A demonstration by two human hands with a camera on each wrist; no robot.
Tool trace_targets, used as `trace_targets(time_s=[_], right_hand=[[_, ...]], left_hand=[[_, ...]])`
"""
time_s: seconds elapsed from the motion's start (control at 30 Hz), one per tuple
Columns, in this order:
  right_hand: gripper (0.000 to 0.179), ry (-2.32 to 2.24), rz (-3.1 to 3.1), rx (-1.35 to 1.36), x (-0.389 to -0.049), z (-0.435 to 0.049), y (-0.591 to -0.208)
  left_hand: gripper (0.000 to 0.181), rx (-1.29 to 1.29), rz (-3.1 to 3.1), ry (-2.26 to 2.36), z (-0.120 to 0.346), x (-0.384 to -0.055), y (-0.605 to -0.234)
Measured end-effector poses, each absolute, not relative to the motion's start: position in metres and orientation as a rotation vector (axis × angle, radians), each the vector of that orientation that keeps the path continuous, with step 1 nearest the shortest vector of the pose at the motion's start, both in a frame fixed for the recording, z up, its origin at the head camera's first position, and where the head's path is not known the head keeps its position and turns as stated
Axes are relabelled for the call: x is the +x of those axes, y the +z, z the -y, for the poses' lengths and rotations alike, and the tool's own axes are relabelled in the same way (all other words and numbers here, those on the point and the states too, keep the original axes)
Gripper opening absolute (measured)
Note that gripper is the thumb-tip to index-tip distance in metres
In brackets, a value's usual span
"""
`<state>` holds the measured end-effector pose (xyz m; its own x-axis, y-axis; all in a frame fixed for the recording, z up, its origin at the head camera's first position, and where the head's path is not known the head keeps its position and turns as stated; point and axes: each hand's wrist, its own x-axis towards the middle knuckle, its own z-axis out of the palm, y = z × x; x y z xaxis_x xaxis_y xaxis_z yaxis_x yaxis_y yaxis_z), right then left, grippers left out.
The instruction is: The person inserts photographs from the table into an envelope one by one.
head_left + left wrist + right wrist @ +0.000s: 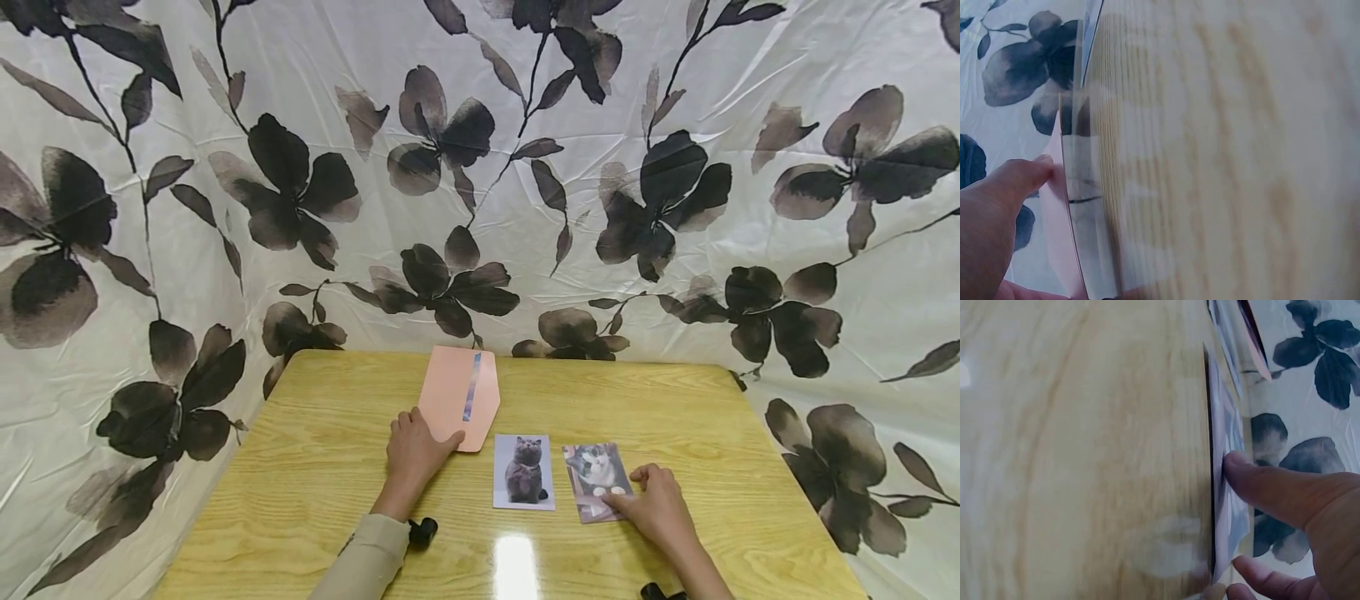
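Observation:
My left hand [422, 450] grips the lower end of a pink envelope [446, 387], thumb on its face and fingers along the left edge. A shiny blue-violet strip [472, 387] runs down the envelope near its flap. In the left wrist view the thumb presses the pink paper [1060, 231], seen nearly edge-on. My right hand [660, 504] pinches a photo card of a grey-and-white cat [596, 471] by its right side, thumb on the picture. The right wrist view shows that card [1219, 419] edge-on close over the table. Between the hands lies a photo card of a dark grey cat [527, 475].
A yellow wood-grain table [315, 483] carries everything, with light glaring off its front. Behind it and at both sides hangs a white cloth [555, 242] printed with dark flowers. A black wrist-camera piece [423, 532] sits beside the left sleeve [367, 554].

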<state>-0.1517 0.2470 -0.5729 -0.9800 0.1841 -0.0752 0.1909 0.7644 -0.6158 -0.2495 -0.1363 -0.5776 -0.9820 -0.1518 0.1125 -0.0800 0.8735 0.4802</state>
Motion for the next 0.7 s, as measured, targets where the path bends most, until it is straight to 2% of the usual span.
trace_targets(time_s=[0.4, 0.7], right_hand=[[0.059, -0.973, -2.956, 0.333, -0.1505, -0.2451, -0.574], [0.058, -0.998, -2.972, 0.355, -0.1495, -0.2429, -0.5756]], left_hand=[[0.099, 0.171, 2.893, -0.726, 0.136, -0.2486, -0.5779], [0.099, 0.169, 2.889, -0.731, 0.1359, -0.2488, -0.5775]])
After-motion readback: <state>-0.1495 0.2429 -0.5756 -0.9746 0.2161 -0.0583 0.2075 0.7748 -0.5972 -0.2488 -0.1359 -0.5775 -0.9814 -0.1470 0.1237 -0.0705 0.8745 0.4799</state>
